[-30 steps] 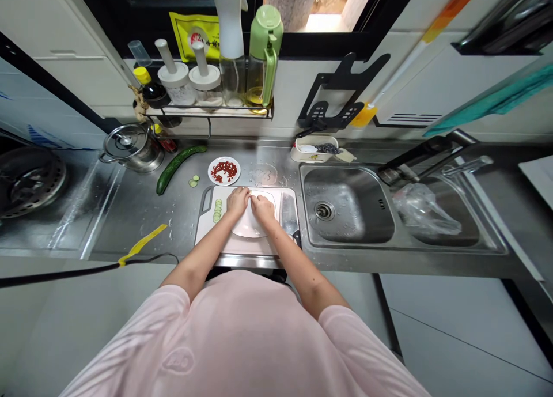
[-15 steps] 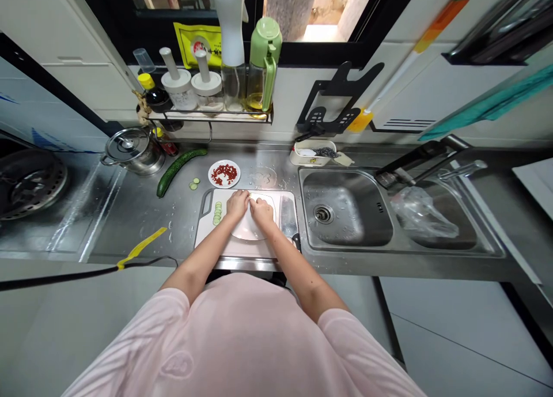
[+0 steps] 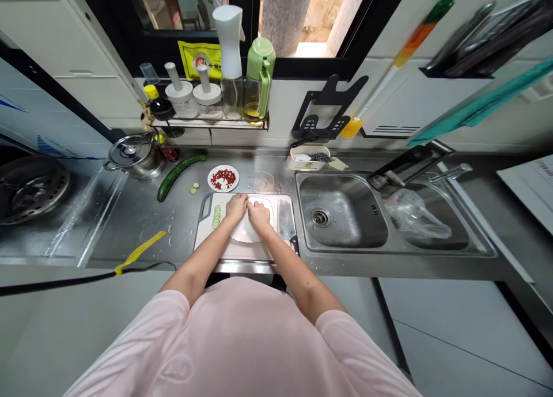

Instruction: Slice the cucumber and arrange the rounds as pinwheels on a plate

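Both hands meet over the far part of a white plate (image 3: 246,233), which rests on the cutting board (image 3: 211,248). My left hand (image 3: 235,207) has its fingers bent and pressed together. My right hand (image 3: 259,214) is curled close beside it, fingertips inward. What the fingertips hold, if anything, is too small and covered to make out. A row of cucumber slices (image 3: 216,216) lies on the board left of the plate. The broad blade of a kitchen knife (image 3: 286,218) lies at the board's right side, its black handle toward me.
Behind the board stands a small plate (image 3: 235,178) of chopped red pieces. A whole cucumber (image 3: 177,177) and a few loose slices (image 3: 194,188) lie left. A lidded pot (image 3: 137,158) stands further left. The sink (image 3: 345,210) is at right; a bottle rack (image 3: 216,123) hangs above.
The view has tilted and shifted slightly. My right hand's fingers have curled in a little more over the plate; my left hand stays in nearly the same place.
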Demonstrator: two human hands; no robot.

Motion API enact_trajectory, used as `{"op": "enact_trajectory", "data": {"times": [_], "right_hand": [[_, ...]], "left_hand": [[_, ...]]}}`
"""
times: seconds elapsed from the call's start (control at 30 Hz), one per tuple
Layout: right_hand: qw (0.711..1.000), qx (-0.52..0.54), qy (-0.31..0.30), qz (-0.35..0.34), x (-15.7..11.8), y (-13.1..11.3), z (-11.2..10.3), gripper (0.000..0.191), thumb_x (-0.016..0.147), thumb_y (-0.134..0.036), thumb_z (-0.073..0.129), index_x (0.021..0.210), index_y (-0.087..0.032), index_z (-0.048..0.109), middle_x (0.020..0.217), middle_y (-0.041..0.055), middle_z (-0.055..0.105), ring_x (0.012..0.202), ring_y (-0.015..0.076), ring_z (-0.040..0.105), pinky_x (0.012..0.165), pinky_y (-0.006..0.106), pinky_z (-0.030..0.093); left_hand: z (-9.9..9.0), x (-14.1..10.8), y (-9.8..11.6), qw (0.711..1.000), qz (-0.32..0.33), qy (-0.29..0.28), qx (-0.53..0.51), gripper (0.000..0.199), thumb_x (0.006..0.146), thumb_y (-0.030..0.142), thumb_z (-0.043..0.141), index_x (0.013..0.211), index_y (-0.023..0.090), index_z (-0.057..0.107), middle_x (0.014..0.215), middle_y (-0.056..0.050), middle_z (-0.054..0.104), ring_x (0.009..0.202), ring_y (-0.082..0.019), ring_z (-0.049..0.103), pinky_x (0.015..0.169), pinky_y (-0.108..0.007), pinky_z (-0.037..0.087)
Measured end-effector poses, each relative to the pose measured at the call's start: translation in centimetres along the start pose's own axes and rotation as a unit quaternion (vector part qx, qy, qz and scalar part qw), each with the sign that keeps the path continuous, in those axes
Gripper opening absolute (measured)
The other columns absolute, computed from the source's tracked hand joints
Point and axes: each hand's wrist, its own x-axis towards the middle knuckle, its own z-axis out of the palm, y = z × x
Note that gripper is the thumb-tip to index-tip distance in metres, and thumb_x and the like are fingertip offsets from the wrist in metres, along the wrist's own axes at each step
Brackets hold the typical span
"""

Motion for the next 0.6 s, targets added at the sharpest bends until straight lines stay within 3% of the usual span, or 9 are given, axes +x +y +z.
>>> {"op": "enact_trajectory", "data": {"times": [0.2, 0.4, 0.6], "right_hand": [[1.000, 0.020, 0.000, 0.021, -0.5, 0.0, -0.5, 0.035, 0.099, -0.027, 0.027, 0.124, -0.023, 0.051, 0.112, 0.0121, 0.057, 0.100, 0.0210, 0.054, 0.079, 0.030, 0.043], [0.992, 0.104, 0.047, 0.051, -2.0, 1.4, -0.5, 0.041, 0.097, -0.032, 0.034, 0.136, -0.021, 0.042, 0.117, 0.0105, 0.059, 0.102, 0.0209, 0.056, 0.083, 0.030, 0.042], [0.971, 0.210, 0.094, 0.071, -4.8, 3.5, 0.5, 0.041, 0.095, -0.030, 0.033, 0.130, -0.018, 0.051, 0.114, 0.0099, 0.063, 0.100, 0.0190, 0.058, 0.085, 0.028, 0.041]], "left_hand": [[-0.2, 0.2, 0.2, 1.000, 0.003, -0.004, 0.007, 0.021, 0.091, 0.027, 0.045, 0.106, 0.023, 0.059, 0.104, -0.009, 0.061, 0.098, -0.022, 0.055, 0.075, -0.030, 0.040], [-0.6, 0.2, 0.3, 1.000, 0.002, -0.005, -0.011, 0.021, 0.091, 0.026, 0.044, 0.105, 0.023, 0.060, 0.104, -0.009, 0.063, 0.095, -0.021, 0.057, 0.077, -0.030, 0.040], [-1.3, -1.5, -0.6, 0.997, -0.041, 0.049, -0.045, 0.021, 0.090, 0.026, 0.045, 0.105, 0.025, 0.061, 0.107, -0.006, 0.064, 0.099, -0.020, 0.057, 0.079, -0.028, 0.041]]}}
